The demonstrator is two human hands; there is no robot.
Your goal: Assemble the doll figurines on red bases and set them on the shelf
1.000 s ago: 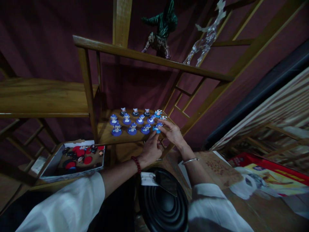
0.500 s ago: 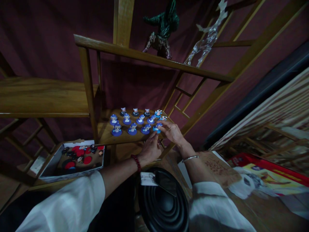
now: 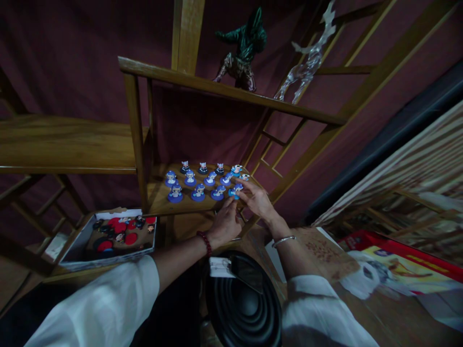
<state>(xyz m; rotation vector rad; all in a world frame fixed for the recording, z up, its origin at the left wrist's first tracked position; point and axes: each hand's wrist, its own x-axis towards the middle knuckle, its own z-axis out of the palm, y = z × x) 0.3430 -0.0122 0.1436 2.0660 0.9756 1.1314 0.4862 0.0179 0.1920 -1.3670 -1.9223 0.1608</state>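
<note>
Little has moved since a moment ago: both of my hands stay at the front right corner of the shelf (image 3: 159, 205), and my view has only drifted slightly. The figurine (image 3: 234, 192) on its light blue base sits at the right end of the front row, and my right hand (image 3: 257, 200) pinches it between thumb and fingertips, the other fingers loosely curled. My left hand (image 3: 226, 222) lies just beside it at the shelf edge, fingers pressed together and pointing at the same figurine; whether the tips actually touch it I cannot tell. A red bead bracelet (image 3: 204, 243) circles my left wrist and a silver bangle (image 3: 284, 240) my right.

Other small figurines on blue bases stand in rows across the shelf, among them one at the front left (image 3: 175, 193), with a darker row (image 3: 202, 167) at the back. Left of and below the shelf, an open box (image 3: 77, 246) holds red and black pieces. On the upper shelf (image 3: 231, 89) stand a green figure (image 3: 243, 48) and a clear glass deer (image 3: 307, 60). Below my wrists sits a black ribbed round thing (image 3: 244, 303), and to the right a red printed box (image 3: 405, 265) lies flat.
</note>
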